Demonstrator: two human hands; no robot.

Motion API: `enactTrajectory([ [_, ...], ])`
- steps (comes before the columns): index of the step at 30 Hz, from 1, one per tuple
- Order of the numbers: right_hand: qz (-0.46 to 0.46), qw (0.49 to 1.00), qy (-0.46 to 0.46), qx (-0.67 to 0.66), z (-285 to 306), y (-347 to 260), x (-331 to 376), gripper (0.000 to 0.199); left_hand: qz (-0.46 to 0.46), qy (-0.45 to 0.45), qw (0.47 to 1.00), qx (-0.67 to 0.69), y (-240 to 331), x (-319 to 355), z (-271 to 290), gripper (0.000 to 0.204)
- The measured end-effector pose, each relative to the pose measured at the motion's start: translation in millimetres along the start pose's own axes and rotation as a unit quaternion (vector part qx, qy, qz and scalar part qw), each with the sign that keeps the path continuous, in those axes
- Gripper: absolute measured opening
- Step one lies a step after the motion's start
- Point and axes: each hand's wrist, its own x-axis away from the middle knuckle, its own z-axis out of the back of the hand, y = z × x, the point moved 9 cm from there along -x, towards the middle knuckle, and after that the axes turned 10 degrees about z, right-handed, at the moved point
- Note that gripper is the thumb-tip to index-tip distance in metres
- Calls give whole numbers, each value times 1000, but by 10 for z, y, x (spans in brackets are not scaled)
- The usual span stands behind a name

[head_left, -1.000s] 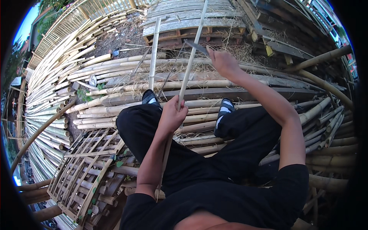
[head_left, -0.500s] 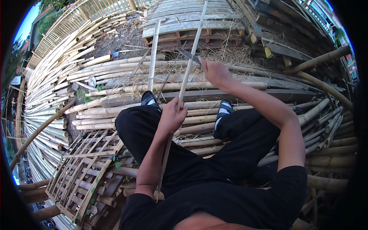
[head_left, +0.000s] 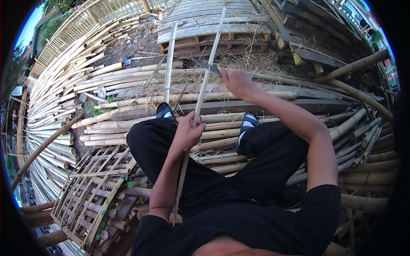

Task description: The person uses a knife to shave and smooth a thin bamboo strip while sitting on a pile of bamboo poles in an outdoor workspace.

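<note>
A long pale bamboo strip (head_left: 205,83) slants up and away from me, its lower end running back beside my left forearm. My left hand (head_left: 189,131) is closed around it in front of my left knee. Farther along, my right hand (head_left: 237,82) grips a knife (head_left: 208,66); the handle is hidden in the fist. The dark blade lies across the strip, its tip pointing left. Left of these, another split bamboo piece (head_left: 170,59) stands up near my left sandal (head_left: 165,110), apart from both hands.
Bamboo poles (head_left: 141,99) lie crosswise under my feet, with more stacked at the left. A wooden pallet (head_left: 213,34) stands ahead, stacked timber (head_left: 311,38) at the right. A slatted lattice (head_left: 96,192) leans at lower left, and a thick pole (head_left: 358,66) juts in from the right.
The strip and both hands have shifted slightly nearer and to the left. The knife stays across the strip, a little lower in view.
</note>
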Motion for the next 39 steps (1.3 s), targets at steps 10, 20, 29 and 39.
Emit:
enactTrajectory([
  [10,-100,994,-24,-34,61,172,-90,50,11,12,999,-33,59,18,-33,16],
  [20,-10,999,-8,-40,-34,-214,40,51,-29,60,993,-95,97,-13,2,17],
  [29,-33,999,-21,-12,122,-269,-38,60,-66,61,988,-124,200,30,-32,17],
  [39,-131,970,-104,-178,-69,-91,-97,64,37,11,999,10,108,25,-87,33],
])
